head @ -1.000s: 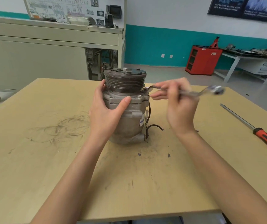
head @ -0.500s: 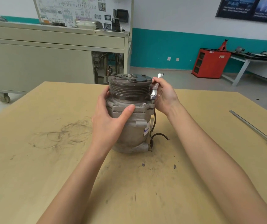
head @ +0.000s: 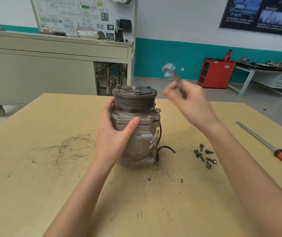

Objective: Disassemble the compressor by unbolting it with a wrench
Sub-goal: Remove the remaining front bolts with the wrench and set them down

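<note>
The compressor [head: 142,141] stands on end near the middle of the table [head: 34,185], pulley uppermost. My left hand [head: 113,134] is wrapped round its left side. The thumb lies across the near face just under the flange, and the other fingers [head: 108,106] curl round the far side below the pulley. My right hand [head: 191,103] is raised to the right of the pulley, clear of it and blurred. It is clenched round the shank of the wrench [head: 174,77], whose head points up and away from me.

It is cast metal, so I judge it heavy and completely stiff. No squeeze will hurt the body, but on that rounded base it may rock or twist once the wrench pulls. The skin looks dull and grimy, possibly oily, so a flat palm could slide. The best hold, I think, is where I am now, against the flange and its lugs, which give the thumb an edge to brace on. I would avoid the pulley, which likely spins, and the black wire [head: 164,147] trailing at the lower right.

One bolt [head: 157,111] stands proud at the right corner of the flange, and it looks like the next seat for the wrench. A handful of loose bolts [head: 204,155] lie on the table to the right, small and apt to roll. A screwdriver [head: 273,149] lies further right.
</note>
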### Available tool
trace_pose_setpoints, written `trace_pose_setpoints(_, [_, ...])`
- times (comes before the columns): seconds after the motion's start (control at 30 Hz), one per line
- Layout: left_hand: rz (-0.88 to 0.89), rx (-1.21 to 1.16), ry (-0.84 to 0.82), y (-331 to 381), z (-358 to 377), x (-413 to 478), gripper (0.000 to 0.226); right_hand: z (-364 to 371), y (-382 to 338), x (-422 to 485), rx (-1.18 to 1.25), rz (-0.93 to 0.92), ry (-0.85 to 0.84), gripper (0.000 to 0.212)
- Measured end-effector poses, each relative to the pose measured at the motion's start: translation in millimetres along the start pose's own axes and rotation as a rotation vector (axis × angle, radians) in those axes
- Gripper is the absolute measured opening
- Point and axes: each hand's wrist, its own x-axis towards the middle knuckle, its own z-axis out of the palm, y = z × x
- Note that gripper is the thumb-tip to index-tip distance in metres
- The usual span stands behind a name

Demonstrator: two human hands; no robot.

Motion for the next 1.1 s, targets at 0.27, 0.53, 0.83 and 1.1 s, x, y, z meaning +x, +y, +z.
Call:
trace_pose_setpoints(0.27, [-0.012, -0.002, 0.0, 2, 0, -1, 0.089, 22, -1, -11, -0.429, 0.077, -0.11, 0.013])
trace_pose_setpoints(0.53, [-0.013, 0.007, 0.004, 4, 0, -1, 0.09, 18, 0, -10, -0.282, 0.023, -0.131, 0.004])
trace_pose_setpoints(0.83, [-0.014, 0.004, -0.006, 6, 0, -2, 0.092, 14, 5, -9, -0.139, 0.07, -0.188, 0.015])
trace_pose_setpoints(1.1, [-0.014, 0.0, 0.0, 7, 0, -3, 0.09, 15, 0, -6, -0.321, 0.061, -0.109, 0.015])
